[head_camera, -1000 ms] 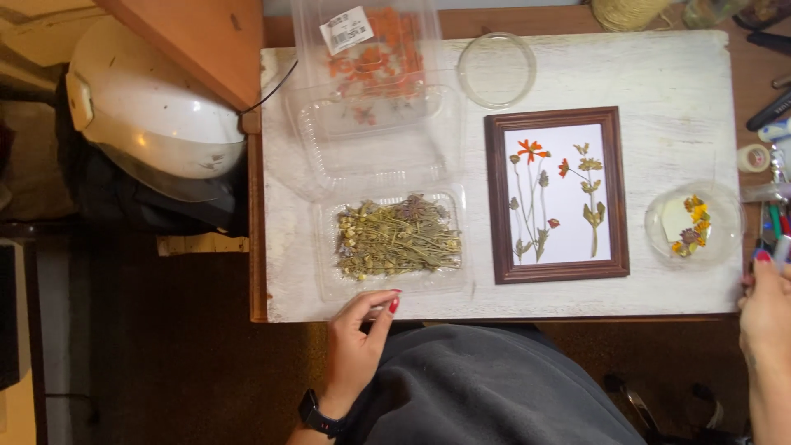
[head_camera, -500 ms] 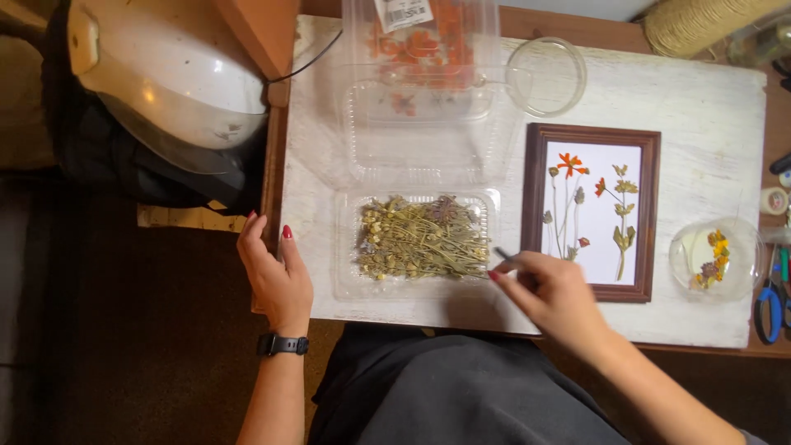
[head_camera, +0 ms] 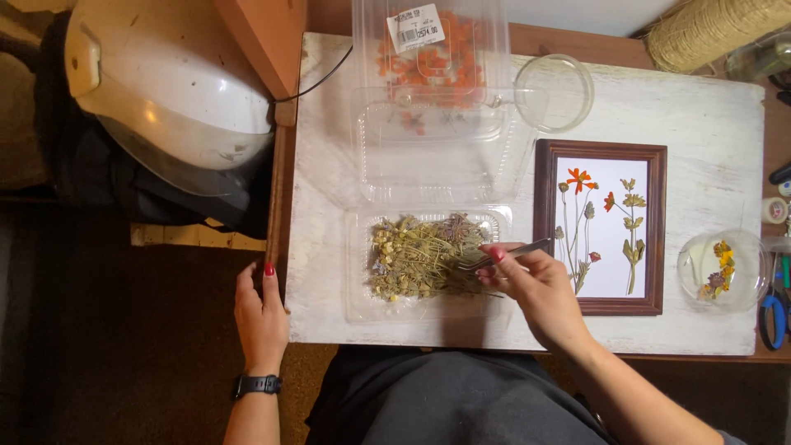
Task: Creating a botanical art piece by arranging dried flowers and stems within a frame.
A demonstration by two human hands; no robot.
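My right hand (head_camera: 540, 288) holds metal tweezers (head_camera: 504, 254), their tips pointing left into a clear plastic tray (head_camera: 356, 247) heaped with dried yellowish flowers and stems (head_camera: 420, 264). My left hand (head_camera: 260, 313) rests on the left edge of the white board (head_camera: 321, 181), fingers curled over it, holding nothing. Right of the tray lies a brown wooden frame (head_camera: 600, 150) with pressed orange flowers and green stems on white paper.
A clear lidded box with orange petals (head_camera: 428, 58) stands at the back. An empty glass dish (head_camera: 554, 92) sits beside it. A small glass bowl with colourful blooms (head_camera: 725, 268) is at right, near blue scissors (head_camera: 773, 317). A white dome-shaped lamp (head_camera: 165, 99) is at left.
My right hand came in from the right edge with tweezers and reached over the dried-flower tray. My left hand shifted left to the board's edge. The view moved closer.
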